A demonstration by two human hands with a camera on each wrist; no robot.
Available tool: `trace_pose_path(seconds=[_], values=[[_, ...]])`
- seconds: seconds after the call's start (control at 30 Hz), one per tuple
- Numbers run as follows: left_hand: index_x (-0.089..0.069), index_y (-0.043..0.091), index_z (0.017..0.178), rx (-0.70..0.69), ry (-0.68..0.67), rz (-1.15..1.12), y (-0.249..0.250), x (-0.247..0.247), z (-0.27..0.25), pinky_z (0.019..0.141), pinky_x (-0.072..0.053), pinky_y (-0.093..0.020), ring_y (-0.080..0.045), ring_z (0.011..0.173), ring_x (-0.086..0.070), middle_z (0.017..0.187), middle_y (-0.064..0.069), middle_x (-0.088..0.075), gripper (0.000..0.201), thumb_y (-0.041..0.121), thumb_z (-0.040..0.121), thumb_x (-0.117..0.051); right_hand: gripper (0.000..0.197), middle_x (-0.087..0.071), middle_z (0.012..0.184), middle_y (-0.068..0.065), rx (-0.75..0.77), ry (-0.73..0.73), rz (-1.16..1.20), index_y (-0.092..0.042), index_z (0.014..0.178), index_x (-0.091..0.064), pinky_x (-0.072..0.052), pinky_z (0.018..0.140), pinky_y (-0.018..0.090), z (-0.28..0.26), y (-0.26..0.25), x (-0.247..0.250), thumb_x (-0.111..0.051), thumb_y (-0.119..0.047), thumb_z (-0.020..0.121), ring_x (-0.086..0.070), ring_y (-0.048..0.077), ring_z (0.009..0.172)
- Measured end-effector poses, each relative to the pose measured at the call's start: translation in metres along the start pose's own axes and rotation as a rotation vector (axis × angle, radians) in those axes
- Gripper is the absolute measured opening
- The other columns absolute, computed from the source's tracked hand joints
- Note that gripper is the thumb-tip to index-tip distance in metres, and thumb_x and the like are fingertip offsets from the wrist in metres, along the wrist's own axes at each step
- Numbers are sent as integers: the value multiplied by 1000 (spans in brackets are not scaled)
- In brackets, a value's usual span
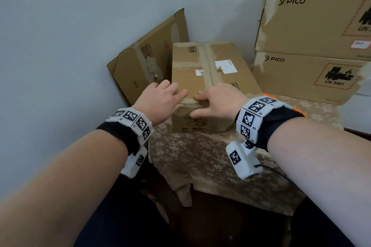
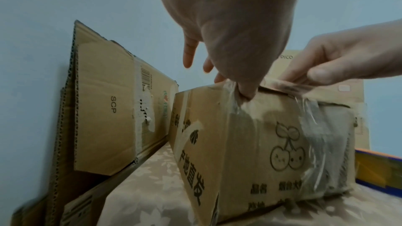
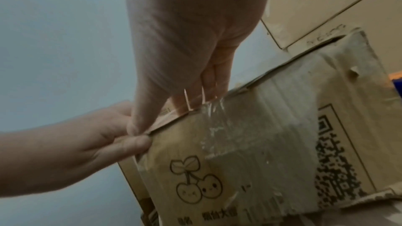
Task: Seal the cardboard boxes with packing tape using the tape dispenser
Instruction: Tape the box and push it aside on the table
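A small cardboard box (image 1: 200,66) with a cherry print stands on the cloth-covered table (image 1: 200,156). Clear tape (image 3: 217,126) runs from its top seam down the near face and looks wrinkled (image 2: 315,126). My left hand (image 1: 178,98) lies with straight fingers on the box's near top edge, its thumb pressing the front face (image 2: 245,94). My right hand (image 1: 197,105) rests beside it on the same edge, fingers flat on the taped seam and thumb on the front face. The two hands almost touch (image 3: 135,135). No tape dispenser can be clearly made out.
A flattened carton (image 1: 140,62) leans on the wall left of the box. Two stacked PICO boxes (image 1: 301,78) stand at the right. An orange and blue object (image 2: 380,169) lies behind my right wrist. The table's front edge is close to me.
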State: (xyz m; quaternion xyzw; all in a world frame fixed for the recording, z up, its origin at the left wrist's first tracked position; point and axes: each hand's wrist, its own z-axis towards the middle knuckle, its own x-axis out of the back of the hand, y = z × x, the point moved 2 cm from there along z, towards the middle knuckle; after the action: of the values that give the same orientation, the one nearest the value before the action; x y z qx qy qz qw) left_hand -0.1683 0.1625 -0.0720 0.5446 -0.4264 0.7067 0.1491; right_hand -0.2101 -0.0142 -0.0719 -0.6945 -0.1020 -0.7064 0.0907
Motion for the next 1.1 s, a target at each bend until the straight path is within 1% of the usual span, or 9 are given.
trace_pose_path(seconds=[0.07, 0.13, 0.2, 0.3, 0.37, 0.43, 0.57, 0.77, 1.1], values=[[-24, 27, 148, -32, -67, -60, -5, 2, 2, 89, -43, -32, -19, 110, -39, 125, 0, -42, 62, 56, 95, -36, 68, -72, 89, 1, -56, 19, 112, -23, 106, -71, -57, 70, 36, 0, 4, 7, -32, -75, 85, -66, 18, 76], [-26, 30, 149, -11, -184, -171, -10, 6, 5, 97, -42, -36, -17, 116, -34, 130, 2, -39, 71, 67, 89, -34, 62, -70, 80, 3, -102, 52, 160, -17, 99, -72, -56, 69, 36, 1, 13, 12, -31, -62, 94, -64, 19, 71], [-39, 31, 144, 51, -258, -344, -13, 13, 10, 102, -39, -40, -18, 117, -33, 130, 1, -41, 69, 69, 88, -29, 55, -71, 87, 3, -142, 66, 187, -17, 103, -72, -55, 74, 35, 2, 22, 14, -33, -55, 98, -64, 19, 79], [-59, 30, 129, 104, -207, -486, -13, 19, 24, 104, -37, -44, -22, 120, -41, 130, -5, -50, 55, 60, 94, -29, 46, -69, 113, 1, -147, -10, 191, -23, 123, -65, -50, 90, 34, 3, 31, 16, -36, -50, 99, -62, 20, 102], [-53, 25, 135, 95, -217, -473, -8, 17, 35, 108, -34, -43, -23, 128, -41, 140, -7, -46, 55, 55, 97, -29, 46, -54, 139, -1, -122, -88, 189, -28, 138, -52, -40, 103, 33, 4, 32, 16, -38, -50, 99, -51, 21, 124], [-37, 24, 146, 81, -274, -439, -2, 14, 42, 114, -26, -45, -24, 140, -28, 153, -6, -32, 59, 56, 97, -27, 51, -34, 154, -3, -102, -156, 169, -32, 145, -39, -30, 111, 34, 5, 33, 15, -38, -51, 98, -37, 21, 137], [-11, 28, 153, 84, -380, -448, 7, 7, 49, 115, -11, -54, -26, 147, -5, 161, -2, -3, 64, 57, 97, -24, 56, -8, 161, -4, -95, -290, 121, -37, 151, -19, -15, 117, 40, 8, 35, 8, -31, -54, 99, -14, 25, 147], [-4, 27, 153, 66, -429, -438, 10, 4, 49, 115, -8, -55, -27, 147, 3, 161, -1, 5, 69, 61, 95, -22, 58, -2, 161, -3, -104, -330, 172, -39, 151, -13, -6, 117, 47, 5, 39, -9, -23, -57, 98, -1, 28, 148], [-5, 19, 153, 33, -399, -276, 20, 9, 52, 116, -13, -48, -36, 145, -7, 160, -11, -2, 70, 57, 97, -22, 62, 1, 162, -4, -117, -291, 183, -41, 151, -6, 3, 117, 49, -4, 39, -19, -20, -62, 95, 5, 26, 148]])
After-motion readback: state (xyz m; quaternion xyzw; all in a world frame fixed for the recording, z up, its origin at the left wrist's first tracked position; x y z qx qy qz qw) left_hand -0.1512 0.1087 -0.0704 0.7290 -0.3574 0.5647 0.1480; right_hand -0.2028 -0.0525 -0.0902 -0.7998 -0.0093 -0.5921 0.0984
